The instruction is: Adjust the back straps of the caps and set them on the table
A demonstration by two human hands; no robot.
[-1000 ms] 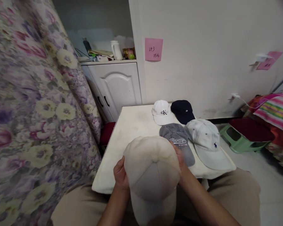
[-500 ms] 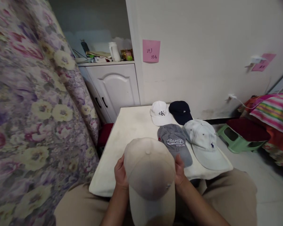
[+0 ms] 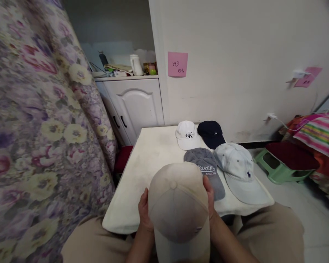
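A beige baseball cap point(image 3: 178, 208) is held up close to me, over the table's near edge, with its brim toward my body. My left hand point(image 3: 145, 212) grips its left side and my right hand point(image 3: 210, 193) its right side; the crown hides part of the fingers of both. Just behind it lies a grey cap point(image 3: 218, 184) with white lettering, partly covered from view. To its right is a pale blue cap point(image 3: 237, 168) with a small dark emblem. Farther back sit a white cap point(image 3: 186, 133) with black letters and a navy cap point(image 3: 210, 133).
The caps rest on a table with a cream cover point(image 3: 148, 153). A floral curtain point(image 3: 52, 146) hangs at the left, beside a white cabinet point(image 3: 139, 106). A green stool point(image 3: 275, 170) with a dark red top stands at the right, by a striped cloth point(image 3: 323, 133).
The beige cap and both hands have shifted slightly right, and the cap now covers more of the grey cap's lettering. The whole view has moved a little; the other caps stay in place.
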